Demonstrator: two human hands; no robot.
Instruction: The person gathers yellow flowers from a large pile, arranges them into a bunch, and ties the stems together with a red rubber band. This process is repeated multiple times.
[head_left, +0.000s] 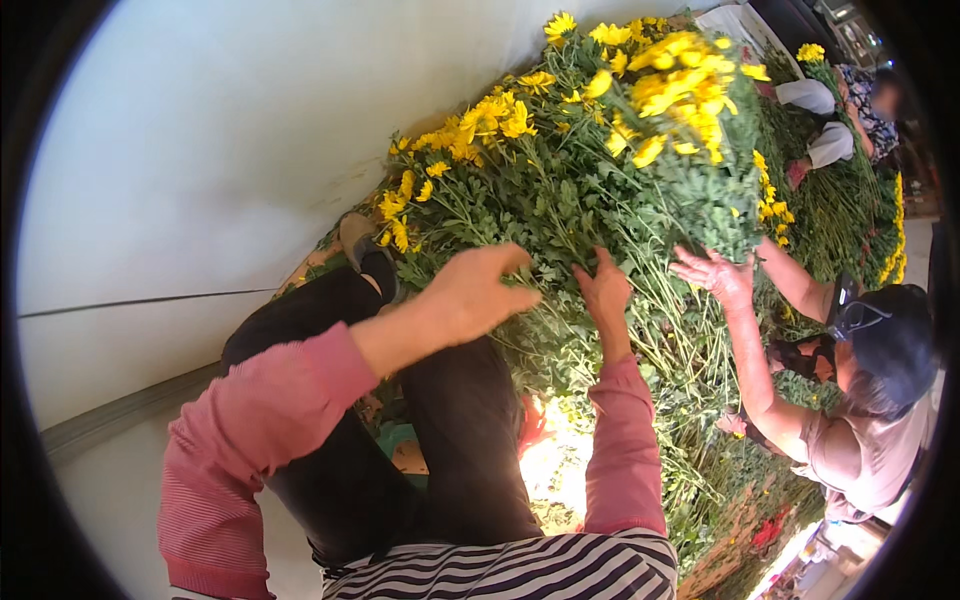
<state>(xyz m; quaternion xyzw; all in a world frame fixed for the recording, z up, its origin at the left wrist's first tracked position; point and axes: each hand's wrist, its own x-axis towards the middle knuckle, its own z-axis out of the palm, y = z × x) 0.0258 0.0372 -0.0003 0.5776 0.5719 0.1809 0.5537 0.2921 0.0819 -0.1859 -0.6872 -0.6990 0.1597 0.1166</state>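
Note:
A broad heap of cut yellow chrysanthemums (487, 120) lies before me, their leafy green stems (555, 187) pointing back towards my knees. My left hand (476, 285) hovers over the near side of the heap. Its thumb and fingers are curved apart, with leaves showing in the gap and nothing held. To its right, my right hand (607, 296) reaches into the leaves and touches the stems. Its fingertips are partly hidden by foliage, so I cannot tell whether they grip a stem. Both my forearms wear pink sleeves (626, 442).
On the right, a co-worker in a dark cap (896, 345) handles a large chrysanthemum bunch (690, 97), hands close to mine. Another person (862, 112) sits farther back with flowers. A pale wall (187, 165) bounds the left. More stems (832, 210) cover the ground at right.

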